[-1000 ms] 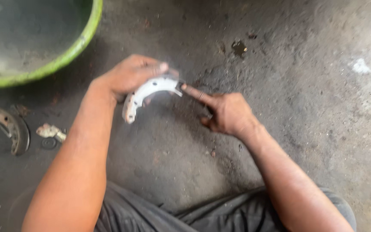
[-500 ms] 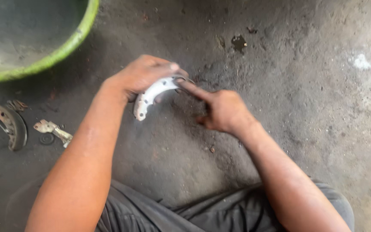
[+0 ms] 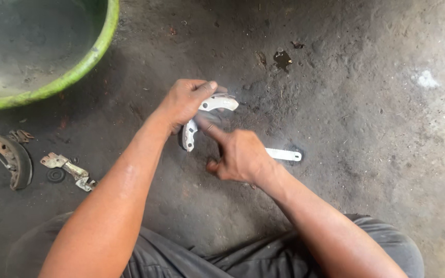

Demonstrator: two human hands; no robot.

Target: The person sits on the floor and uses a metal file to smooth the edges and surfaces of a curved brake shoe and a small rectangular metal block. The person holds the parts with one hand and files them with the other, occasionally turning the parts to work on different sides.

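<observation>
Between both hands [image 3: 209, 131], curved metal shoe [image 3: 202, 116]

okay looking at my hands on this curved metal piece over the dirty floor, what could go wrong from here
The left hand alone grips the curved white brake shoe, held above the floor; it could slip and pick up grit. The right hand presses its forefinger against the shoe's inner edge, so a slip might scrape or pinch it. The small metal lever and the flat metal strip lie loose on the floor and could be knocked away.
</observation>
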